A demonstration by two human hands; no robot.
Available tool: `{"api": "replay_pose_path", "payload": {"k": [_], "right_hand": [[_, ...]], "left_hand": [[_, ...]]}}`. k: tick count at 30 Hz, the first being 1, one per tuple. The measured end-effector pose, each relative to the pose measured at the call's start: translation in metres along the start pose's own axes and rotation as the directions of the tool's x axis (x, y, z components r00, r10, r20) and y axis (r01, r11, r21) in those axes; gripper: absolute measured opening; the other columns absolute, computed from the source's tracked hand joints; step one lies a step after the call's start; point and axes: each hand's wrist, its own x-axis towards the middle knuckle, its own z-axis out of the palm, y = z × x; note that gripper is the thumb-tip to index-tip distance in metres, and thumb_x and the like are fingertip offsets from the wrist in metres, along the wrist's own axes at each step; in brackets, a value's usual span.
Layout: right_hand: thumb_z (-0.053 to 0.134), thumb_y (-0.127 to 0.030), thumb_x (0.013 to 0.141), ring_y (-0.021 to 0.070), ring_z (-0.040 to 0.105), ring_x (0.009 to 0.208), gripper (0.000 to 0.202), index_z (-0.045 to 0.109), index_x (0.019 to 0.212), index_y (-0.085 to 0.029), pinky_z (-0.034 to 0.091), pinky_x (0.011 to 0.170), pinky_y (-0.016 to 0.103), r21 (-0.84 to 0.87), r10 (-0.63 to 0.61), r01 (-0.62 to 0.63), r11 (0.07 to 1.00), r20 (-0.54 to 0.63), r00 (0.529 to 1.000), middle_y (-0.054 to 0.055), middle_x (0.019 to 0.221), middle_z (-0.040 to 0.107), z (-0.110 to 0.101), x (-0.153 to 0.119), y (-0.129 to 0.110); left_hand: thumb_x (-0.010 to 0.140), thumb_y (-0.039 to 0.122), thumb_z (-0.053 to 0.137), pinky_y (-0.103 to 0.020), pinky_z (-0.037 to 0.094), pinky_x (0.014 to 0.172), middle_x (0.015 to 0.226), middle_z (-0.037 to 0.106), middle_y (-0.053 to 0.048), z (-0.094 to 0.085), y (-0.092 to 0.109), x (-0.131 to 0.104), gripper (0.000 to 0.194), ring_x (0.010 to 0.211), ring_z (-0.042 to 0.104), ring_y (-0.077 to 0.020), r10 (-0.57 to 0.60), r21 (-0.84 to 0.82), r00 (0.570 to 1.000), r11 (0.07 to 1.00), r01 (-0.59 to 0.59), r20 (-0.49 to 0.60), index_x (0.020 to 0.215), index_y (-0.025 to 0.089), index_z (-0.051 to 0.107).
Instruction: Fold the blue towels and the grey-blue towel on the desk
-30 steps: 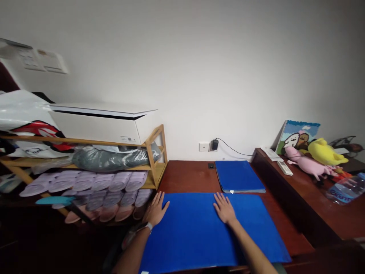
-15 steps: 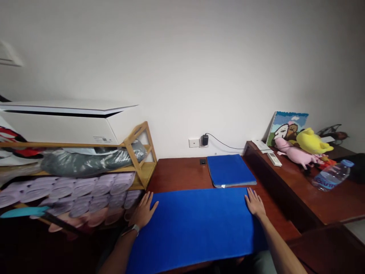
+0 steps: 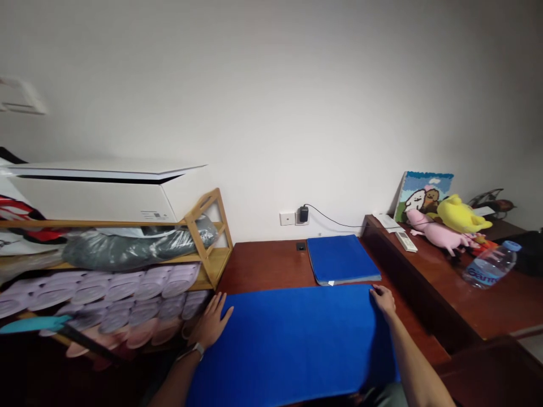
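Observation:
A large blue cloth [image 3: 292, 339] lies spread flat on the reddish-brown desk, its near edge reaching down toward my lap. At its far left corner rests my left hand [image 3: 212, 322], open and flat with the thumb apart, a watch on the wrist. My right hand [image 3: 384, 301] has its fingers closed on the cloth's far right corner, the fingertips partly hidden. Just beyond the cloth, a folded blue cloth stack [image 3: 341, 259] with a grey lower edge and a small white tag lies near the wall.
To the left stands a wooden rack [image 3: 212, 237] with a white box [image 3: 93, 195] and rows of lilac slippers [image 3: 131, 282]. A raised desk at right bears a water bottle [image 3: 492, 265], plush toys [image 3: 462, 215] and a white remote [image 3: 406, 242]. A charger [image 3: 304, 213] is plugged into the wall.
My right hand has gone from lying flat with spread fingers to gripping the far right corner of the cloth. My left hand stays flat. The view has tilted slightly up.

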Motion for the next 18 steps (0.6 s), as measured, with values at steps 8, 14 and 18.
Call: {"api": "replay_pose_path", "payload": {"k": [8, 14, 18], "right_hand": [[0.068, -0.049, 0.087, 0.03, 0.078, 0.116, 0.03, 0.087, 0.104, -0.034, 0.059, 0.098, 0.039, -0.127, 0.148, -0.136, 0.983, 0.095, 0.984, 0.005, 0.12, 0.085, 0.002, -0.006, -0.004], [0.061, -0.047, 0.094, 0.0308, 0.072, 0.128, 0.035, 0.084, 0.118, -0.035, 0.055, 0.108, 0.043, -0.16, 0.173, -0.154, 0.975, 0.112, 0.979, 0.004, 0.131, 0.082, 0.001, -0.013, -0.011], [0.06, -0.048, 0.096, 0.0299, 0.071, 0.13, 0.037, 0.082, 0.124, -0.035, 0.054, 0.108, 0.041, -0.164, 0.195, -0.176, 0.971, 0.112, 0.974, 0.004, 0.129, 0.082, 0.002, -0.015, -0.014]], "left_hand": [[0.099, 0.051, 0.039, -0.054, 0.046, 0.125, 0.156, 0.069, -0.018, -0.024, 0.019, -0.006, 0.068, 0.152, 0.057, -0.0371, 0.055, 0.072, 0.987, 0.996, -0.044, -0.152, 0.15, 0.014, 0.065], [0.101, 0.036, 0.039, -0.055, 0.049, 0.12, 0.137, 0.078, -0.017, -0.059, 0.063, -0.015, 0.05, 0.132, 0.069, -0.0364, 0.195, 0.127, 0.943, 0.978, -0.166, -0.269, 0.13, 0.016, 0.075], [0.099, 0.021, 0.046, -0.044, 0.056, 0.105, 0.117, 0.081, -0.013, -0.057, 0.177, -0.037, 0.038, 0.112, 0.073, -0.0284, 0.349, -0.005, 0.915, 0.934, -0.357, -0.202, 0.117, 0.021, 0.079]]}}
